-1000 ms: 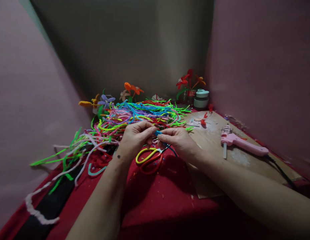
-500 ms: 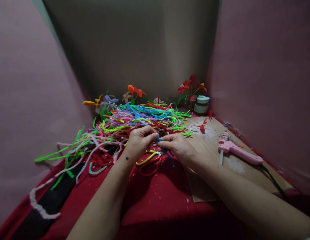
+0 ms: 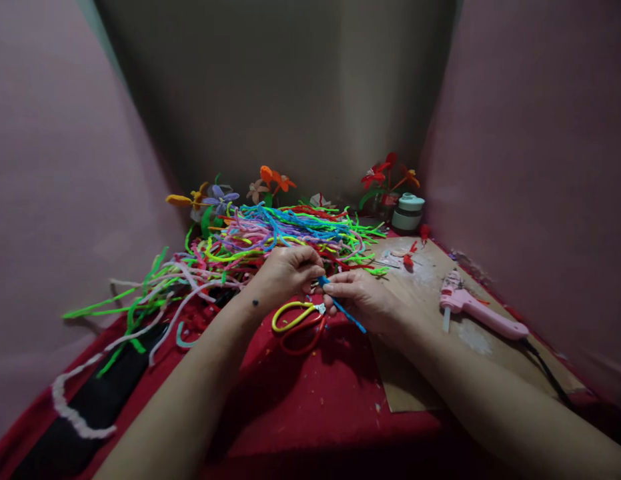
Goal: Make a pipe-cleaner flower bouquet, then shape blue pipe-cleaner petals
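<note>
A blue pipe cleaner is pinched between my two hands above the red cloth, its free end slanting down to the right. My left hand has thumb and forefinger closed on its upper end. Against that same spot, my right hand pinches it too, fingertips nearly touching the left ones. The part inside the fingers is mostly hidden. Just below the hands lie scissors with one yellow and one red handle loop. Behind them spreads a big heap of colourful pipe cleaners.
A pink glue gun rests on a brown board at right, its black cord trailing forward. Pipe-cleaner flowers and a mint-lidded jar stand at the back. A black strip lies at left on the red cloth.
The blue pipe cleaner's free end now points further right, in a straighter line. Both hands stay close together, still pinching it, and the view has shifted slightly.
</note>
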`<act>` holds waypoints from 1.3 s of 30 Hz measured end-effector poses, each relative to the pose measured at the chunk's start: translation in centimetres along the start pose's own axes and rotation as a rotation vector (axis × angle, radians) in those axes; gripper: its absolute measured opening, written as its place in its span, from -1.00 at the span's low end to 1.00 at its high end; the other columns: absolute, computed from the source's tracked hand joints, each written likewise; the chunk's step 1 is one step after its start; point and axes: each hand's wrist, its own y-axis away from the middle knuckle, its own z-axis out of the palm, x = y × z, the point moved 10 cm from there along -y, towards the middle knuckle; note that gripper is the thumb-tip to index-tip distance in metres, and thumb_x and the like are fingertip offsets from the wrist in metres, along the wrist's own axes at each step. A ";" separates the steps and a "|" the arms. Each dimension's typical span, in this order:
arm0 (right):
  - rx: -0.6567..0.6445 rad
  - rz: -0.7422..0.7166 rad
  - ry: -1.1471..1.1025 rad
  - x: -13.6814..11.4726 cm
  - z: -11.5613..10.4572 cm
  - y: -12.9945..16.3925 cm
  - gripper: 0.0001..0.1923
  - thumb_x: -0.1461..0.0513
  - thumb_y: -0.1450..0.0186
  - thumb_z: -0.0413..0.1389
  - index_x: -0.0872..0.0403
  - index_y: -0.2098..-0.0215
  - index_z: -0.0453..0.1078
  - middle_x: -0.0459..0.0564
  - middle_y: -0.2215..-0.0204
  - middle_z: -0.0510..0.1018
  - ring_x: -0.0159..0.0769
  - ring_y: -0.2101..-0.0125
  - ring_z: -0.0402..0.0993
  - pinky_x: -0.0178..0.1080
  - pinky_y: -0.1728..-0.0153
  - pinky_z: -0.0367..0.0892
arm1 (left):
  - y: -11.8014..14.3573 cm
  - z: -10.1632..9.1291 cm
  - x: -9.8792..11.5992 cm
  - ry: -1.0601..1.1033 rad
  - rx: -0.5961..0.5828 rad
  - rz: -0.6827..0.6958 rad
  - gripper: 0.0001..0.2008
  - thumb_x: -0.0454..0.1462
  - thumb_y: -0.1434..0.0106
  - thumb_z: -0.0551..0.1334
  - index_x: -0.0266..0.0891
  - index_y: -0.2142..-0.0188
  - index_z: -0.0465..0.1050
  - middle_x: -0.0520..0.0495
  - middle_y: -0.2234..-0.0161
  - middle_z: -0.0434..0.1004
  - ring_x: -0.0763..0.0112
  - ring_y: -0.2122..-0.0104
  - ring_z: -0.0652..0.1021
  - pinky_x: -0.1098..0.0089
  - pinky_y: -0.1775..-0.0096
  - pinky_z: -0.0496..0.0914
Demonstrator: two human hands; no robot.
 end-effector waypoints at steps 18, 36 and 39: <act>0.063 -0.103 0.172 -1.2 0.0 -0.1 -0.81 0.18 -0.01 0.23 0.16 0.52 0.40 -0.13 0.65 0.45 -0.46 0.64 0.31 -0.34 0.56 0.18 | 0.3 1.0 -2.0 0.043 -0.042 -0.126 -0.88 -0.27 -0.06 0.17 -0.29 0.52 0.37 0.11 0.66 0.32 0.59 0.65 0.32 0.57 0.61 0.17; 0.253 -0.047 -0.254 -1.1 -4.6 -1.1 -0.90 0.34 0.09 0.24 0.15 0.59 0.40 -0.12 0.63 0.45 -0.46 0.59 0.29 -0.35 0.54 0.18 | 3.3 3.0 3.0 -0.515 0.088 0.598 -0.80 -0.40 -0.21 0.11 -0.17 0.24 0.47 -0.05 0.27 0.33 0.51 0.31 0.42 0.52 0.33 0.33; 0.277 -0.017 -0.278 -0.7 -5.2 -1.0 -0.91 0.36 0.09 0.22 0.14 0.62 0.38 -0.13 0.65 0.42 -0.44 0.59 0.26 -0.33 0.57 0.12 | 4.1 4.5 3.9 -0.615 0.065 0.697 -0.78 -0.41 -0.22 0.11 -0.16 0.20 0.45 -0.07 0.19 0.38 0.50 0.28 0.45 0.54 0.34 0.35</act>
